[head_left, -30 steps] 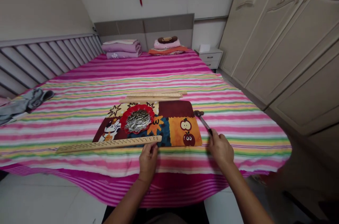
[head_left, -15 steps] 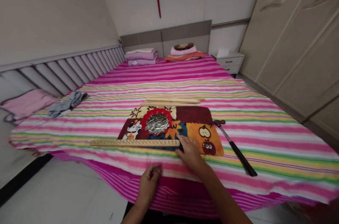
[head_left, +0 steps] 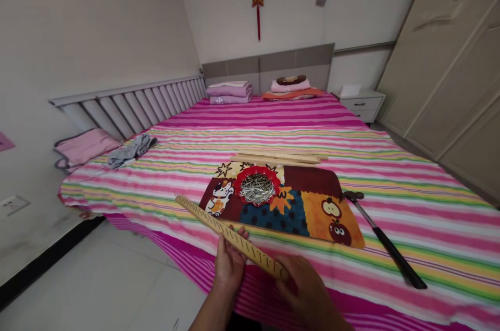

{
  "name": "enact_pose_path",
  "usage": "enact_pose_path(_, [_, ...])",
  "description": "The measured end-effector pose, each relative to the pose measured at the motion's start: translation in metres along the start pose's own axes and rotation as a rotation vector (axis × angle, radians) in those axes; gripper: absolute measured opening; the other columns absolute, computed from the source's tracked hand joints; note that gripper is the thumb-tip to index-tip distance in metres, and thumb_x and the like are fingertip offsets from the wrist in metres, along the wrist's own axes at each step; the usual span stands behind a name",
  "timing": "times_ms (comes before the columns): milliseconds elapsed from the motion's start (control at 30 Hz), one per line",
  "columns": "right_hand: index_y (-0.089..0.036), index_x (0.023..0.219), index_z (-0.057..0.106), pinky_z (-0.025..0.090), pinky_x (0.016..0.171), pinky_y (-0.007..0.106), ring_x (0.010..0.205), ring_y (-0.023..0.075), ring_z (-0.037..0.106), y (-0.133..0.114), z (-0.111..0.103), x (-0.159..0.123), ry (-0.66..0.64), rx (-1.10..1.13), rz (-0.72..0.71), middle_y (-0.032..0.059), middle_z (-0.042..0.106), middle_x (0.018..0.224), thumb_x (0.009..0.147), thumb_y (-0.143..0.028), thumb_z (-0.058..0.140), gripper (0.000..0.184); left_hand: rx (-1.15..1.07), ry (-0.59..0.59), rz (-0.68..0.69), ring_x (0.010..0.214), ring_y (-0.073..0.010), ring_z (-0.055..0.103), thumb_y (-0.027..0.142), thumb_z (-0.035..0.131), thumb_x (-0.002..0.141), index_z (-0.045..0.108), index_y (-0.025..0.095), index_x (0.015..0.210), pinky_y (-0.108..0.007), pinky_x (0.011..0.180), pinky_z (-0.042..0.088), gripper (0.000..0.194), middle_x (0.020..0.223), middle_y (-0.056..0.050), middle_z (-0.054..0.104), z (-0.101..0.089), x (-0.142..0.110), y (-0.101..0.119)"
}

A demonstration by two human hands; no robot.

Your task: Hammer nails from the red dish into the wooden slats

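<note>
Both of my hands hold a long wooden strip [head_left: 219, 226] lined with a row of small marks, lifted off the bed and slanting up to the left. My left hand [head_left: 229, 264] grips it near the middle from below. My right hand [head_left: 304, 289] is closed round its near right end. Beyond the strip lies a patchwork mat [head_left: 312, 206] with cat and apple pictures. On it stands a red dish [head_left: 257, 186] full of metal nails. A black-handled hammer [head_left: 385, 242] lies on the striped bedcover to the right of the mat.
More wooden strips [head_left: 279, 158] lie stacked behind the mat. Grey cloth [head_left: 130, 148] and a pink item [head_left: 84, 146] sit at the bed's left edge. Folded bedding [head_left: 229, 91] and a pillow stack [head_left: 291, 86] are at the headboard. Wardrobe doors [head_left: 449, 70] stand on the right, with a nightstand [head_left: 361, 104] beside them.
The wooden strip lay flat on the mat's front edge; now both hands have lifted it toward me. My right hand left the hammer on the bed. The view has swung left.
</note>
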State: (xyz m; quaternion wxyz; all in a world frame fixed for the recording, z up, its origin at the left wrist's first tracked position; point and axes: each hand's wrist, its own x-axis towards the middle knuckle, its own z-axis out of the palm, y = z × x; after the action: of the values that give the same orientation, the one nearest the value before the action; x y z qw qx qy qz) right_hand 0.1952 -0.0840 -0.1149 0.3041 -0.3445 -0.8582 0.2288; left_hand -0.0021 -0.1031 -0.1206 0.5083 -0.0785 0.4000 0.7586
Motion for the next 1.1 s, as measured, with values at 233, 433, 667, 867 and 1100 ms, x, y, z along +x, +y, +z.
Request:
enact_pose_path(233, [-0.033, 0.129, 0.054, 0.049, 0.088, 0.036, 0.105, 0.0261, 0.061, -0.025, 0.006, -0.021, -0.207, 0.259, 0.096, 0.0055, 0.065, 0.119, 0.066, -0.023, 0.070, 0.066, -0.037, 0.017, 0.061, 0.051, -0.0100, 0.056, 0.032, 0.044, 0.090, 0.058, 0.019, 0.095, -0.023, 0.052, 0.048, 0.020, 0.064, 0.000, 0.059, -0.007, -0.021, 0.037])
enact_pose_path(433, [-0.026, 0.119, 0.063, 0.053, 0.078, 0.031, 0.086, 0.0222, 0.067, -0.025, 0.019, -0.011, -0.175, 0.406, 0.180, 0.0075, 0.072, 0.099, 0.077, -0.030, 0.062, 0.043, 0.095, -0.142, 0.134, 0.040, -0.0038, 0.041, 0.041, 0.058, 0.081, 0.061, 0.016, 0.104, -0.017, 0.038, 0.034, 0.034, 0.060, 0.004, 0.051, -0.027, -0.047, 0.105])
enact_pose_path(667, [-0.022, 0.084, 0.074, 0.051, 0.074, 0.030, 0.088, 0.0224, 0.064, -0.056, 0.004, 0.030, 0.118, 0.991, 0.585, 0.0038, 0.073, 0.085, 0.067, -0.040, 0.073, 0.024, 0.293, -0.476, -0.285, 0.029, -0.0028, 0.032, 0.047, 0.054, 0.082, 0.063, 0.015, 0.107, -0.017, 0.031, 0.019, 0.040, 0.051, 0.006, 0.044, -0.059, -0.046, 0.108])
enact_pose_path(867, [-0.019, 0.090, 0.062, 0.032, 0.036, 0.016, 0.048, 0.0089, 0.055, -0.040, 0.006, 0.053, 0.259, 1.208, 0.813, -0.0010, 0.064, 0.069, 0.075, -0.053, 0.062, 0.038, 0.412, -0.510, -0.767, 0.026, -0.0070, 0.037, 0.048, 0.055, 0.080, 0.064, 0.015, 0.085, -0.018, 0.028, 0.022, 0.035, 0.043, 0.004, 0.043, -0.076, -0.041, 0.061])
enact_pose_path(1100, [-0.013, 0.102, 0.060, 0.052, 0.057, 0.025, 0.066, 0.0104, 0.061, -0.005, 0.007, 0.032, 0.375, 1.367, 1.003, 0.0020, 0.064, 0.088, 0.091, -0.035, 0.054, 0.025, 0.563, -0.418, -0.987, 0.027, -0.0101, 0.042, 0.051, 0.054, 0.080, 0.064, 0.014, 0.076, -0.019, 0.027, 0.025, 0.038, 0.042, -0.001, 0.049, -0.067, -0.047, 0.051])
